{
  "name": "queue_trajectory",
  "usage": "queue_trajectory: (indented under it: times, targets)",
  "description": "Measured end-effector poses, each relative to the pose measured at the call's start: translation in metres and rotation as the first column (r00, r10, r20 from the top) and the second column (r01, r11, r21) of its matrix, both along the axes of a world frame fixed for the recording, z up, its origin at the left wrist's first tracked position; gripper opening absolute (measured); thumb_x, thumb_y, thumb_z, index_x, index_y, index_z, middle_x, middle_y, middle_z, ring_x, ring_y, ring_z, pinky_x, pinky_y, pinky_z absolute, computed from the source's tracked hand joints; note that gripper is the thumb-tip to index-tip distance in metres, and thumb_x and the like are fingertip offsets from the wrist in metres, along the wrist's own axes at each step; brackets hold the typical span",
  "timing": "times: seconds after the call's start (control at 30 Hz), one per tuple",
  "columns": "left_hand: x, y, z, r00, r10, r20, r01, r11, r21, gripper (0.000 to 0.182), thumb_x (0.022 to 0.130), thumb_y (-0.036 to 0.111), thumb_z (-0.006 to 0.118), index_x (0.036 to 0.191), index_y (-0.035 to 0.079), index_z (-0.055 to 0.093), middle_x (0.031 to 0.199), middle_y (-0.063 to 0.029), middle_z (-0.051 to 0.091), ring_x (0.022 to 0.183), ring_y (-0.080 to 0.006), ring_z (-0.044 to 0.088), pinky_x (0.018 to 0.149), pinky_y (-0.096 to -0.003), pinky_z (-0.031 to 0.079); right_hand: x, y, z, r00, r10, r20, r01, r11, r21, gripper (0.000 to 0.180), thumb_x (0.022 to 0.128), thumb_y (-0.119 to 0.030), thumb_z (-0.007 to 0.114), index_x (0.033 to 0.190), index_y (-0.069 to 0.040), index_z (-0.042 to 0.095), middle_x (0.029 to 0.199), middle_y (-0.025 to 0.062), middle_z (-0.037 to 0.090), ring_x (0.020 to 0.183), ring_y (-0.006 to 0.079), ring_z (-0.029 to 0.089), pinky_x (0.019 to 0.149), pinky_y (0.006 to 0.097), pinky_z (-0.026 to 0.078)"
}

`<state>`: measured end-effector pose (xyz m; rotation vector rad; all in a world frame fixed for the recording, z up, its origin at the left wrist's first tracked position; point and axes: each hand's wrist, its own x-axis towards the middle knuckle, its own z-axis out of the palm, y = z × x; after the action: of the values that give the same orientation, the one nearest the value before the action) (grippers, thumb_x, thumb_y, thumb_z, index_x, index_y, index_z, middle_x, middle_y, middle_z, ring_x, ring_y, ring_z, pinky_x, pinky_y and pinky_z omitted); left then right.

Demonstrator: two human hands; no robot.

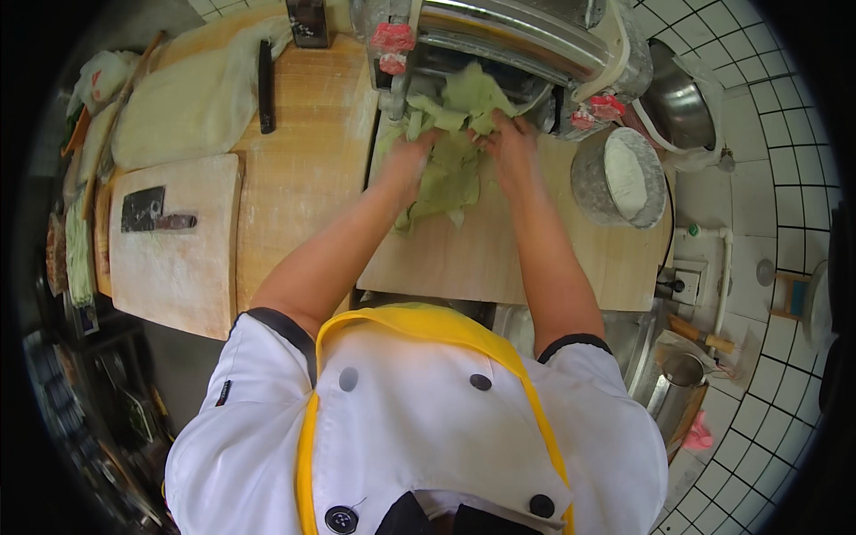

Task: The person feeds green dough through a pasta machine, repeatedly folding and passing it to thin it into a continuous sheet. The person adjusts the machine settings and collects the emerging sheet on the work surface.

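A ragged sheet of pale green dough (450,175) lies crumpled on the wooden board in front of a dough-sheeting machine (515,33). Its upper folds rise to the opening below the steel roller. My left hand (409,160), slightly blurred, grips the dough's left side, with the fingertips partly hidden in the folds. On the right side, my right hand (511,144) pinches a torn edge between thumb and fingers. Both forearms reach forward over the board, and the dough's lower end hangs loose between them.
To the right stands a metal bowl of white flour (625,177), with a steel basin (679,100) behind it. On the left, a cleaver (155,212) rests on a cutting board (177,274). A black-handled tool (266,87) lies beside a cloth-covered slab (184,110). Red knobs (393,39) project from the machine.
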<state>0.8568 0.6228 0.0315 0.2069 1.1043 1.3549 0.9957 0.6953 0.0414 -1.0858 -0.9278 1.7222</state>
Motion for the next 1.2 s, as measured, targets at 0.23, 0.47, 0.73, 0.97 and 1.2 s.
queue_trajectory:
  times: [0.23,0.47,0.73,0.97,1.2]
  targets:
    - [-0.004,-0.068,-0.033,0.471,-0.063,-0.88,0.145,0.989,0.007,0.059,0.075,0.025,0.066,0.124,-0.001,0.044,0.127,-0.0226,0.041,0.115,-0.0314,0.044,0.094,-0.0417,0.038,0.048,-0.02,-0.072,0.616,-0.033,0.787,-0.252,0.938,0.237,0.051,0.079,-0.018,0.058,0.126,-0.003,0.046,0.12,0.0211,0.05,0.113,0.0377,0.046,0.094,0.044,0.039]
    - [0.005,-0.067,-0.063,-0.035,0.014,-0.999,0.211,0.977,0.006,0.097,0.058,0.034,0.079,0.137,0.01,0.028,0.144,-0.0246,0.013,0.131,-0.043,0.017,0.106,-0.049,0.018,-0.006,0.034,-0.075,0.27,-0.184,0.945,-0.599,0.736,0.315,0.062,0.087,-0.041,0.05,0.14,-0.018,0.028,0.143,0.0176,0.023,0.132,0.0356,0.019,0.104,0.0463,0.024]
    - [-0.004,-0.035,-0.069,-0.012,0.001,-1.0,0.237,0.972,-0.002,0.1,0.056,0.033,0.08,0.138,0.011,0.027,0.143,-0.0241,0.017,0.129,-0.0417,0.023,0.105,-0.0473,0.025,-0.024,0.033,-0.086,0.285,-0.199,0.938,-0.605,0.721,0.337,0.054,0.085,-0.047,0.05,0.126,-0.013,0.048,0.124,0.0157,0.045,0.119,0.0373,0.034,0.097,0.049,0.029]
    - [0.018,0.0,-0.084,0.368,0.417,-0.831,-0.035,0.899,0.436,0.048,0.081,0.019,0.06,0.124,0.002,0.046,0.126,-0.0201,0.042,0.118,-0.035,0.04,0.098,-0.0397,0.033,-0.032,-0.02,-0.097,0.713,-0.259,0.651,-0.276,0.75,0.602,0.04,0.079,-0.025,0.063,0.11,-0.002,0.054,0.11,0.0189,0.054,0.096,0.0342,0.052,0.082,0.0409,0.043]
    - [0.037,-0.002,-0.057,0.519,0.406,-0.752,0.049,0.864,0.501,0.039,0.081,0.017,0.061,0.115,0.0,0.05,0.118,-0.0164,0.047,0.111,-0.0302,0.044,0.096,-0.0365,0.033,-0.019,-0.046,-0.071,0.959,-0.118,0.258,0.1,0.992,0.082,0.033,0.086,-0.016,0.056,0.113,0.0,0.051,0.102,0.0055,0.056,0.091,0.0131,0.051,0.078,0.0268,0.043]
